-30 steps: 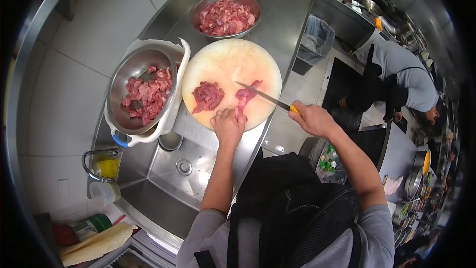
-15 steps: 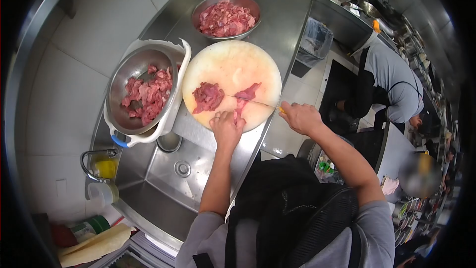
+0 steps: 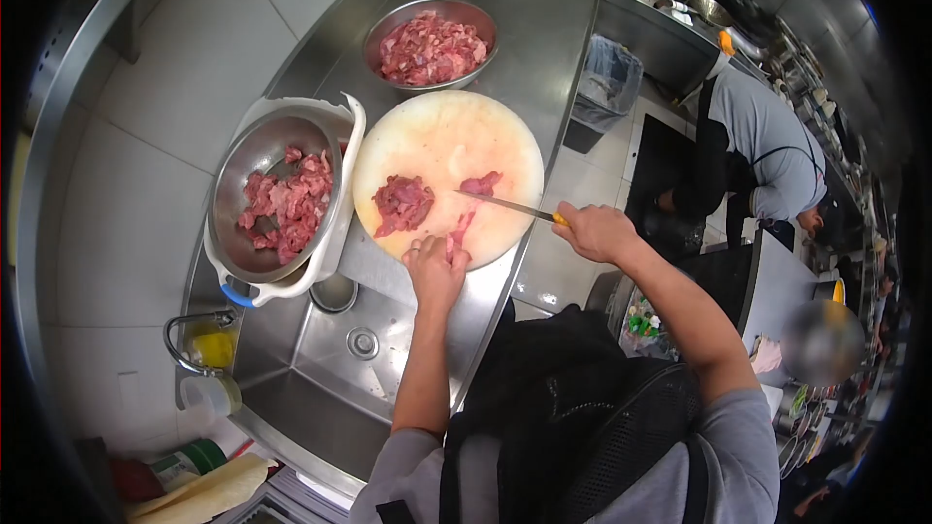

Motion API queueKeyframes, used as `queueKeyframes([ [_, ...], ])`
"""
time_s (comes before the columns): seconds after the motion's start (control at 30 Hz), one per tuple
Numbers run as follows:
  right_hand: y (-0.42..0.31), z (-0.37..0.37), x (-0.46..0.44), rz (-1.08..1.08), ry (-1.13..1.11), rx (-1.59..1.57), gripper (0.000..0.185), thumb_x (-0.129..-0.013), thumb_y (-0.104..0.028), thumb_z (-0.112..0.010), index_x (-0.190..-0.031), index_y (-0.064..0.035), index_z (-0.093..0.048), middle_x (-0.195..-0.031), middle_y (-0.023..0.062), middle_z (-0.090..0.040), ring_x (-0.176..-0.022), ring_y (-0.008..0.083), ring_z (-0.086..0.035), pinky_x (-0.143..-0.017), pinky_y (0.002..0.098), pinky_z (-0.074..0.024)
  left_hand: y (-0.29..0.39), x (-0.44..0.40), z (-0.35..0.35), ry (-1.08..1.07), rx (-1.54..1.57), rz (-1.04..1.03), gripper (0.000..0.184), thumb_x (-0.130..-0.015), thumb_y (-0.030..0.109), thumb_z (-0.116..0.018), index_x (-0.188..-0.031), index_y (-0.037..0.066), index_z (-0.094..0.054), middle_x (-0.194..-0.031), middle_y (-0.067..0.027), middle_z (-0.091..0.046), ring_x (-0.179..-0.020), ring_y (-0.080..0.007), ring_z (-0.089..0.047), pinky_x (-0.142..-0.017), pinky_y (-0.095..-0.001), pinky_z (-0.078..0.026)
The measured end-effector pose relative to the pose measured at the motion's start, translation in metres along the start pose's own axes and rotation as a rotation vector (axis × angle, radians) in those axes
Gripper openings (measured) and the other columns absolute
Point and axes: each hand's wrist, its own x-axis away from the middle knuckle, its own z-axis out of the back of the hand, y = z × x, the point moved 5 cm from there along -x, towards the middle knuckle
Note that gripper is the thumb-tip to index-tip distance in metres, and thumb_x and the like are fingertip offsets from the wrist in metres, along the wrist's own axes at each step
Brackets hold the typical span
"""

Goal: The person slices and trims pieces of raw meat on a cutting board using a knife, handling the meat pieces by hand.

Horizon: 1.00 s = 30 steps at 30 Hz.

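Observation:
A round, pale cutting board (image 3: 466, 136) rests on the steel counter. My right hand (image 3: 594, 232) is closed around the yellow handle of a knife (image 3: 510, 206), its blade lying low across the right half of the board. Just beyond the blade sits a small piece of raw meat (image 3: 481, 184). My left hand (image 3: 436, 270), at the board's near edge, pinches a thin strip of meat (image 3: 460, 229) on the near side of the blade. To the left on the board is a larger heap of meat (image 3: 403, 205).
One steel bowl of cut meat (image 3: 434, 47) stands behind the board. Another steel bowl (image 3: 233, 204), also holding meat, sits in a white tub (image 3: 355, 136) at left. A sink (image 3: 320, 349) lies nearer. To the right are a lined bin (image 3: 607, 87) and another person (image 3: 762, 126) bending.
The meat under the knife now shows as two parts, a small piece beyond the blade and a strip by my left hand. My left hand has drawn slightly toward me.

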Motion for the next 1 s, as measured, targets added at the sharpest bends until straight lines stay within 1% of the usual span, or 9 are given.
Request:
queueKeyframes([
  [0.13,0.008,0.002,0.018,-0.031,-0.036,-0.003,0.04,-0.113,-0.048,-0.05,-0.129,-0.0123,-0.058,-0.099,0.0232,-0.077,-0.095,0.0489,-0.075,-0.089,0.0624,-0.0565,0.0,0.0,0.008,-0.016,-0.03,-0.006,0.017,-0.089,0.021,-0.074,-0.085,0.004,-0.074,-0.089,-0.0114,-0.069,-0.089,-0.0349,-0.063,-0.086,-0.0501,-0.044],
  [0.33,0.007,0.008,0.022,-0.079,-0.102,-0.05,0.042,-0.112,-0.049,-0.05,-0.129,-0.0112,-0.058,-0.102,0.0248,-0.077,-0.099,0.0497,-0.075,-0.09,0.0619,-0.0567,0.001,-0.006,0.024,-0.042,0.166,0.066,0.015,-0.093,0.015,-0.073,-0.084,0.003,-0.073,-0.081,-0.0134,-0.064,-0.081,-0.0358,-0.06,-0.076,-0.0502,-0.046],
  [0.4,0.005,0.009,0.024,-0.084,-0.114,-0.073,0.042,-0.112,-0.049,-0.05,-0.129,-0.0108,-0.058,-0.103,0.0253,-0.077,-0.1,0.0498,-0.075,-0.091,0.0619,-0.0567,0.002,-0.004,0.031,0.028,0.188,0.028,0.015,-0.093,0.013,-0.074,-0.083,0.002,-0.071,-0.079,-0.0148,-0.062,-0.078,-0.0358,-0.059,-0.072,-0.0505,-0.046],
  [0.53,0.008,0.011,0.026,-0.088,-0.147,-0.083,0.043,-0.112,-0.049,-0.05,-0.13,-0.0102,-0.058,-0.107,0.0259,-0.077,-0.102,0.0501,-0.074,-0.093,0.0621,-0.0565,0.0,-0.004,0.043,0.02,0.202,0.063,0.017,-0.095,0.012,-0.074,-0.082,0.001,-0.07,-0.079,-0.0148,-0.061,-0.078,-0.0349,-0.058,-0.073,-0.0504,-0.045],
  [0.63,0.01,0.013,0.029,-0.082,-0.15,-0.077,0.043,-0.112,-0.049,-0.051,-0.131,-0.0102,-0.058,-0.107,0.0258,-0.077,-0.102,0.0501,-0.074,-0.093,0.0618,-0.0566,-0.013,-0.001,0.052,0.033,0.186,0.103,0.015,-0.096,0.013,-0.073,-0.087,0.001,-0.072,-0.079,-0.0135,-0.06,-0.078,-0.0337,-0.057,-0.074,-0.049,-0.046],
  [0.77,0.014,0.012,0.029,-0.07,-0.156,-0.08,0.043,-0.112,-0.048,-0.052,-0.131,-0.0102,-0.059,-0.106,0.0258,-0.078,-0.102,0.05,-0.074,-0.093,0.0615,-0.0568,-0.034,0.001,0.084,0.156,0.363,0.258,0.013,-0.101,0.015,-0.073,-0.1,0.002,-0.077,-0.08,-0.0114,-0.06,-0.079,-0.0304,-0.057,-0.077,-0.046,-0.048],
  [0.87,0.014,0.012,0.031,-0.064,-0.149,-0.091,0.043,-0.112,-0.048,-0.052,-0.131,-0.01,-0.059,-0.105,0.0253,-0.078,-0.101,0.0499,-0.075,-0.092,0.0613,-0.057,-0.014,-0.007,0.108,0.116,0.14,0.182,0.017,-0.105,0.018,-0.072,-0.102,0.002,-0.077,-0.081,-0.0105,-0.061,-0.081,-0.0276,-0.058,-0.076,-0.0427,-0.048],
  [0.97,0.015,0.009,0.032,-0.024,-0.09,-0.055,0.042,-0.112,-0.05,-0.052,-0.129,-0.0119,-0.058,-0.095,0.0249,-0.077,-0.094,0.0499,-0.075,-0.085,0.0613,-0.0581,-0.007,-0.015,0.096,0.094,0.308,0.203,0.019,-0.107,0.021,-0.071,-0.104,0.002,-0.077,-0.082,-0.01,-0.062,-0.08,-0.0262,-0.059,-0.076,-0.0387,-0.049],
  [1.0,0.015,0.01,0.035,-0.023,-0.087,-0.056,0.042,-0.112,-0.05,-0.052,-0.129,-0.0119,-0.058,-0.095,0.0249,-0.077,-0.094,0.0499,-0.075,-0.085,0.0613,-0.0581,-0.01,-0.017,0.08,0.074,0.569,0.29,0.022,-0.107,0.023,-0.071,-0.104,0.002,-0.077,-0.081,-0.0098,-0.064,-0.077,-0.0262,-0.061,-0.074,-0.0373,-0.049],
])
